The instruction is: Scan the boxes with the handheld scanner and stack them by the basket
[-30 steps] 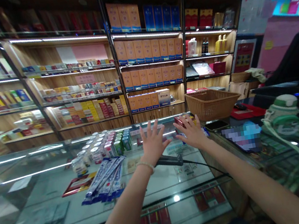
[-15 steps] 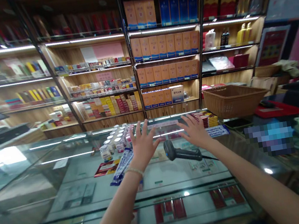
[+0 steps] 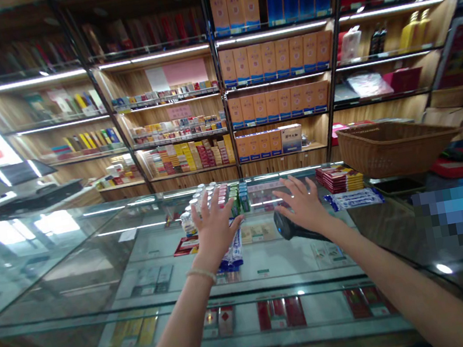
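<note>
My left hand (image 3: 214, 224) is held out over the glass counter with its fingers spread, nothing in it. Behind and beside it stand several small white-capped bottles (image 3: 187, 223) and a row of green and blue small packs (image 3: 239, 197). Blue-and-white long packets (image 3: 232, 253) and a red-and-gold packet (image 3: 185, 245) lie partly hidden under that hand. My right hand (image 3: 303, 206), also spread and bare, hovers above a dark handheld barcode scanner (image 3: 287, 227), covering part of its handle. I cannot tell whether the hand touches it.
Right of my right hand are stacked red-and-yellow packs (image 3: 339, 178), more blue-and-white packets (image 3: 355, 198) and a brown basket (image 3: 396, 149). The glass counter (image 3: 283, 268) has boxes on shelves beneath. Tall wall shelves (image 3: 278, 82) of boxed goods stand behind; a monitor (image 3: 18, 173) is left.
The view has turned left, so the shelves and counter goods appear further right. My right hand now overlaps the scanner, which it stood beside before. Both hands remain spread.
</note>
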`<state>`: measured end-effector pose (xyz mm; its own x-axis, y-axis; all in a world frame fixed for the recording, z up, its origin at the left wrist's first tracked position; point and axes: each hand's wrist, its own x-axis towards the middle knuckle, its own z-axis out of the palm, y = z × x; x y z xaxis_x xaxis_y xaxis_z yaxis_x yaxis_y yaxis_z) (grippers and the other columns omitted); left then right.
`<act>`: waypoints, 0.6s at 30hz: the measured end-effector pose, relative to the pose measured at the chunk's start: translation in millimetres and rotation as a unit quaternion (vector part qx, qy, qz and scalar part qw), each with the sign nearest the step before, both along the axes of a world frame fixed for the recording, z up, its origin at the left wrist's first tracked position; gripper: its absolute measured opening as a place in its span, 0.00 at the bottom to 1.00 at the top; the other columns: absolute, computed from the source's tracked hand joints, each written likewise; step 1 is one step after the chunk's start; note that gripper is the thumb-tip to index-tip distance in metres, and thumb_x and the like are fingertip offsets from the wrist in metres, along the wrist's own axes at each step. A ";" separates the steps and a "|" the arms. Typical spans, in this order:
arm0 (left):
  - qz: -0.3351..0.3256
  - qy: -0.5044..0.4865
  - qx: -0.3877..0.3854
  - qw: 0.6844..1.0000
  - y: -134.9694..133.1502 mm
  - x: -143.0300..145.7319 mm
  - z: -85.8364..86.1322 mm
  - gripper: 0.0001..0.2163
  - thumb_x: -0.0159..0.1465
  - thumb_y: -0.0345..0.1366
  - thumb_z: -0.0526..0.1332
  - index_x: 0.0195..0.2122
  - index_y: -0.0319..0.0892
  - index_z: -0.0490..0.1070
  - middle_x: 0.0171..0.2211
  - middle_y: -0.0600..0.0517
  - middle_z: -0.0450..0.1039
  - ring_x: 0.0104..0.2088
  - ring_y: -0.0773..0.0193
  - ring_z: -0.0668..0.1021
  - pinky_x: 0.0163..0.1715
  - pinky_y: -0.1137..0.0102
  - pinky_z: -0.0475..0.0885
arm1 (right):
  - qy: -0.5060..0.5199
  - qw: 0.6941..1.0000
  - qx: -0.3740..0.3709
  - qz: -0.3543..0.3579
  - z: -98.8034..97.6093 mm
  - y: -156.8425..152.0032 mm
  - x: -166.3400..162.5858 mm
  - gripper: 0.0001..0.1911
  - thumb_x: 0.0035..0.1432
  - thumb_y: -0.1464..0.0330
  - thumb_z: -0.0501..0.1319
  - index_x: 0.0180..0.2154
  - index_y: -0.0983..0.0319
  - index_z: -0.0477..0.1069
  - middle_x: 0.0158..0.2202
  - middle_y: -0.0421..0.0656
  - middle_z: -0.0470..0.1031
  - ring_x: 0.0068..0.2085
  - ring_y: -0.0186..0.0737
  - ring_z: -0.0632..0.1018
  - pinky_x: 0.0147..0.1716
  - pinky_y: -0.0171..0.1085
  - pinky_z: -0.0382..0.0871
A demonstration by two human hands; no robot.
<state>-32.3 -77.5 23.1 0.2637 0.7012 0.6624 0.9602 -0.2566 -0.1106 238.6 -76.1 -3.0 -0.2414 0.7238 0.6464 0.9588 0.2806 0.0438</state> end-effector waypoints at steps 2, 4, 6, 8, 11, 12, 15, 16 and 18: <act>0.007 -0.006 -0.002 1.000 -2.9 -9.0 -1.2 0.22 0.67 0.51 0.62 0.60 0.54 0.73 0.74 0.45 0.53 0.73 0.40 0.54 0.69 0.34 0.41 | -0.006 1.000 0.002 0.005 -0.3 -0.2 -8.6 0.24 0.71 0.52 0.50 0.60 0.50 0.72 0.71 0.46 0.61 0.70 0.55 0.58 0.67 0.60 0.40; 0.012 -0.014 -0.005 1.000 -6.7 -18.3 -3.0 0.21 0.67 0.51 0.62 0.60 0.55 0.73 0.74 0.46 0.53 0.73 0.40 0.54 0.69 0.35 0.41 | -0.015 1.000 0.005 0.010 -0.7 -0.3 -18.2 0.24 0.71 0.51 0.50 0.60 0.50 0.72 0.71 0.46 0.61 0.70 0.55 0.57 0.68 0.59 0.39; 0.020 -0.021 -0.006 1.000 -10.8 -27.8 -5.6 0.20 0.67 0.50 0.62 0.59 0.56 0.74 0.74 0.47 0.54 0.73 0.40 0.54 0.69 0.35 0.40 | -0.019 1.000 0.008 0.018 -1.3 0.0 -28.4 0.24 0.71 0.51 0.50 0.60 0.50 0.72 0.71 0.46 0.62 0.70 0.54 0.57 0.68 0.59 0.38; 0.029 -0.023 -0.004 0.999 -14.3 -37.5 -8.7 0.19 0.67 0.49 0.61 0.58 0.56 0.74 0.73 0.47 0.55 0.73 0.40 0.55 0.70 0.36 0.40 | -0.020 0.999 0.011 0.030 -2.3 0.9 -38.1 0.24 0.71 0.51 0.50 0.59 0.50 0.73 0.70 0.46 0.62 0.70 0.54 0.58 0.68 0.59 0.37; 0.044 -0.020 -0.001 0.999 -18.0 -51.6 -14.0 0.18 0.67 0.48 0.61 0.57 0.54 0.76 0.73 0.46 0.56 0.72 0.39 0.56 0.70 0.37 0.40 | -0.019 0.999 0.016 0.045 -5.6 3.1 -49.8 0.23 0.71 0.51 0.50 0.59 0.50 0.73 0.70 0.46 0.63 0.70 0.54 0.58 0.67 0.60 0.37; 0.048 -0.018 0.000 0.999 -18.8 -56.0 -15.8 0.18 0.67 0.48 0.61 0.57 0.54 0.76 0.72 0.46 0.57 0.72 0.39 0.57 0.70 0.37 0.40 | -0.019 0.999 0.017 0.048 -7.1 4.0 -52.9 0.23 0.71 0.51 0.51 0.59 0.50 0.73 0.70 0.46 0.63 0.70 0.54 0.58 0.67 0.60 0.38; 0.055 -0.017 0.006 0.998 -21.1 -67.2 -21.0 0.18 0.67 0.49 0.62 0.57 0.55 0.76 0.72 0.46 0.58 0.72 0.39 0.57 0.69 0.37 0.41 | -0.023 0.998 0.018 0.055 -11.5 7.0 -60.4 0.23 0.72 0.51 0.50 0.59 0.50 0.73 0.70 0.47 0.63 0.70 0.54 0.59 0.67 0.61 0.39; 0.057 -0.017 0.007 0.998 -21.9 -70.2 -22.6 0.18 0.67 0.50 0.62 0.56 0.56 0.76 0.72 0.47 0.58 0.72 0.39 0.58 0.69 0.37 0.41 | -0.023 0.998 0.018 0.057 -12.5 8.1 -62.8 0.23 0.72 0.51 0.50 0.59 0.50 0.73 0.70 0.47 0.62 0.70 0.54 0.59 0.67 0.61 0.40; 0.063 -0.017 0.007 0.998 -23.8 -74.7 -25.6 0.18 0.67 0.50 0.61 0.56 0.55 0.77 0.72 0.46 0.59 0.72 0.39 0.58 0.69 0.37 0.42 | -0.025 0.998 0.018 0.061 -13.0 10.3 -67.9 0.23 0.72 0.51 0.50 0.59 0.51 0.73 0.70 0.48 0.62 0.70 0.54 0.59 0.67 0.62 0.40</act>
<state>-107.0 -101.3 -2.5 0.1514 0.7181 0.6792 0.9879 -0.1323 -0.0803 170.7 -65.8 -16.0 -0.3588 0.6639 0.6561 0.9138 0.3930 0.1021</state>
